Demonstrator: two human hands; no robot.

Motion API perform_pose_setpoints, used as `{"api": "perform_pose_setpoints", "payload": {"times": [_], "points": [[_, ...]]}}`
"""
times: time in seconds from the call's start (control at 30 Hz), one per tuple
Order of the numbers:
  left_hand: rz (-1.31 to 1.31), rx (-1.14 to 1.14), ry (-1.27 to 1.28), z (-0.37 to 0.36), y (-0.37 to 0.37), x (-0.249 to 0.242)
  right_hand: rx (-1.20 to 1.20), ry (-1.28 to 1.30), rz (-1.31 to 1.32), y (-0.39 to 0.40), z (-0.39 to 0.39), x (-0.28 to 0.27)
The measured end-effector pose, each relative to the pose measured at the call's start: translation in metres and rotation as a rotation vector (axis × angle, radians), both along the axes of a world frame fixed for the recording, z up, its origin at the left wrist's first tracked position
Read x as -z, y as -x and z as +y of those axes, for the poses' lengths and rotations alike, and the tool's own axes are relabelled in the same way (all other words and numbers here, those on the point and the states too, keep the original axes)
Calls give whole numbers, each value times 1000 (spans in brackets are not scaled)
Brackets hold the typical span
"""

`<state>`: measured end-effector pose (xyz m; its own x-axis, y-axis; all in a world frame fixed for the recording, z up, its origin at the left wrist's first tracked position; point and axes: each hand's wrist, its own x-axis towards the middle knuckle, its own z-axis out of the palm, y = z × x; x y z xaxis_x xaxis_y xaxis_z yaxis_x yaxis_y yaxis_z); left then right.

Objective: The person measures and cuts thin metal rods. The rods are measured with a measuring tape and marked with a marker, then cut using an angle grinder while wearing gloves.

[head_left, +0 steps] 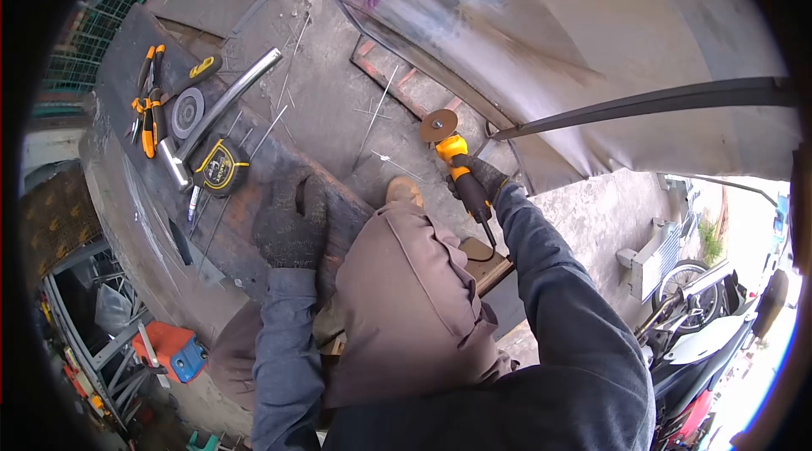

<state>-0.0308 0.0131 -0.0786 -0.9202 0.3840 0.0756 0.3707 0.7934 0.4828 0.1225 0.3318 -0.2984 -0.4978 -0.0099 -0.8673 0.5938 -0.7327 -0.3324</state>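
Our dark-gloved right hand (482,174) grips a yellow-and-black angle grinder (452,149), its brown round disc (439,125) just beyond the hand. Our gloved left hand (292,227) lies palm down on the dark metal tabletop (127,45), finger curl unclear; a black-and-yellow tape measure (222,167) sits near it. Cannot tell if disc spins. If running, a loose one-handed grip could let it kick towards our tan boot (404,191).

Dark metal plate (127,45): pliers (148,125), grinding disc (188,114), hammer (237,90), tape measure (222,167), marker (194,202), thin rods (270,133), yellow-handled tool (205,69) on top.
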Motion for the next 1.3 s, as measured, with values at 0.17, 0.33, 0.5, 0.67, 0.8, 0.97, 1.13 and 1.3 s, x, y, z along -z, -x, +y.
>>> {"api": "perform_pose_setpoints", "payload": {"times": [0.17,0.33,0.5,0.67,0.8,0.97,1.13,1.3], "points": [[-36,-23,22,4,1,-4,-69,70,-81,4,2,40],[78,26,-54,1,1,2,-120,123,-138,12,-22,64],[96,18,-41,5,1,-1,-153,158,-160,-2,-43,70],[27,-25,-35,8,0,-7,-398,42,-231,-17,-47,50],[45,-21,-13,7,0,-3,-432,-143,-100,-48,-45,74],[35,-25,-12,6,-1,0,-772,-716,-146,-46,-57,52],[109,6,-23,4,0,0,-914,-932,-387,-49,-68,52],[89,-9,10,4,0,4,-938,-936,-425,-65,-71,47]]}}
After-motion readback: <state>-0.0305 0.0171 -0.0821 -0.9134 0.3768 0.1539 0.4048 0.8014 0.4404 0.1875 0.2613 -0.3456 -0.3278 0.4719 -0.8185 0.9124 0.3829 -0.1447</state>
